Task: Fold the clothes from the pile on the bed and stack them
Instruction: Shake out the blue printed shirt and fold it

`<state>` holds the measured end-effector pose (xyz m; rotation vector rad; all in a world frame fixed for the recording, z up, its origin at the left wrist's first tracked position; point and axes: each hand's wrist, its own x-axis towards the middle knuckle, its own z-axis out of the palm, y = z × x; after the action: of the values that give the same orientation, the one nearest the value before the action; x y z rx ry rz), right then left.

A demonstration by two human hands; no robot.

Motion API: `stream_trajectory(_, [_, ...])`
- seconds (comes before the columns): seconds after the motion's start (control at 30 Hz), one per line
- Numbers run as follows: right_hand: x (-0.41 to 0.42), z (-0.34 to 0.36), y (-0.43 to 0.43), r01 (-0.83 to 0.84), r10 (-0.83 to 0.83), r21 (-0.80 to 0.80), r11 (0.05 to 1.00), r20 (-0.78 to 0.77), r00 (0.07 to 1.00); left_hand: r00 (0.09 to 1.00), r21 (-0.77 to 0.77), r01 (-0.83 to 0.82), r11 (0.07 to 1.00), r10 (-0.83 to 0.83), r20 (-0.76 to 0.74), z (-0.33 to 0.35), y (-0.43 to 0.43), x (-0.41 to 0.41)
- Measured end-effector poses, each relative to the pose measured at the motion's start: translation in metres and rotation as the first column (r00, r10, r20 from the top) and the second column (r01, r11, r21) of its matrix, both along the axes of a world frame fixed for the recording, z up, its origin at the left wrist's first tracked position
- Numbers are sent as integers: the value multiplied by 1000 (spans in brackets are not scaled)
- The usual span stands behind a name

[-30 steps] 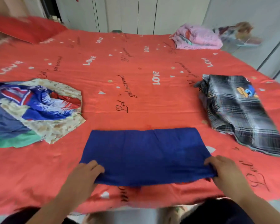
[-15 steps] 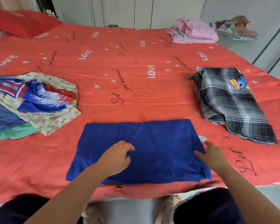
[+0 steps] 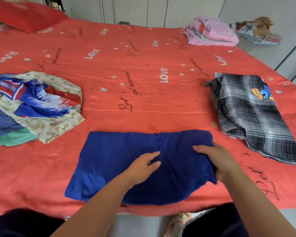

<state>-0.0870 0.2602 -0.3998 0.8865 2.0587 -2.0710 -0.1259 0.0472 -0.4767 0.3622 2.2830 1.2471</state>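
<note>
L hand [image 3: 144,165] flat, fingers spread, on folded dark-blue cloth garment [image 3: 113,161] on red bed [image 3: 143,103]; R hand [image 3: 215,159] grip closed round garment's right edge.

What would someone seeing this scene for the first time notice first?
Most striking is the bright red bedspread printed with LOVE, filling the view. At its near edge lies a blue garment, with the left hand flat on its middle and the right hand gripping its right end. A jumbled clothes pile sits left, a plaid garment right.
</note>
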Motion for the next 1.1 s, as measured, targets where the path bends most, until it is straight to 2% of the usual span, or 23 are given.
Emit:
stream_trajectory(0.07, [-9, 21, -39, -58, 68, 93, 994, -106, 992, 960, 303, -244, 921, 185, 210, 13, -25, -2])
stream_trajectory(0.1, [-13, 29, -66, -90, 124, 217, 972, -150, 981, 920, 396, -348, 850, 228, 320, 18, -42, -3])
stream_trajectory(0.17, [-18, 38, -127, -171, 316, 519, 837, -204, 927, 827, 496, -522, 694, 269, 493, 26, -81, -9])
stream_trajectory(0.2, [-19, 38, -160, -236, 429, 590, 772, -210, 879, 782, 522, -592, 615, 280, 557, 27, -102, -12])
stream_trajectory(0.27, [-12, 25, -220, -455, 658, 602, 655, -159, 736, 701, 530, -697, 483, 304, 645, 26, -140, -17])
stream_trajectory(0.3, [-5, 14, -243, -557, 748, 601, 573, -105, 656, 670, 506, -729, 460, 329, 666, 25, -156, -17])
stream_trajectory(0.37, [13, -10, -272, -643, 844, 633, 431, -29, 536, 635, 431, -759, 489, 406, 658, 21, -176, -15])
stream_trajectory(0.43, [29, -33, -276, -668, 871, 642, 377, 1, 492, 694, 399, -712, 578, 489, 529, 11, -183, -14])
stream_trajectory(0.5, [40, -50, -264, -675, 868, 642, 363, 30, 495, 745, 330, -667, 668, 602, 287, 4, -184, -11])
stream_trajectory(0.6, [45, -63, -237, -553, 793, 724, 413, 12, 609, 769, 208, -611, 764, 635, -72, -5, -184, -7])
stream_trajectory(0.73, [31, -67, -204, -307, 605, 795, 523, -91, 791, 678, -56, -606, 793, 480, -557, -13, -182, 9])
stream_trajectory(0.77, [27, -68, -198, -285, 573, 798, 531, -91, 815, 667, -79, -584, 808, 423, -613, -11, -181, 15])
stream_trajectory(0.83, [22, -70, -194, -299, 587, 811, 502, -66, 807, 714, -118, -475, 872, 304, -631, -9, -178, 25])
stream_trajectory(0.9, [18, -72, -196, -343, 659, 853, 393, -1, 752, 777, -224, -348, 910, 147, -612, -10, -181, 32])
stream_trajectory(0.97, [14, -74, -199, -370, 670, 876, 308, 76, 738, 808, -339, -293, 894, 43, -587, -11, -187, 33])
stream_trajectory(1.03, [8, -73, -200, -406, 631, 867, 290, 147, 762, 811, -349, -319, 881, 63, -582, -8, -192, 32])
stream_trajectory(1.1, [6, -70, -194, -378, 597, 875, 303, 135, 791, 766, -231, -372, 899, 157, -624, -4, -197, 35])
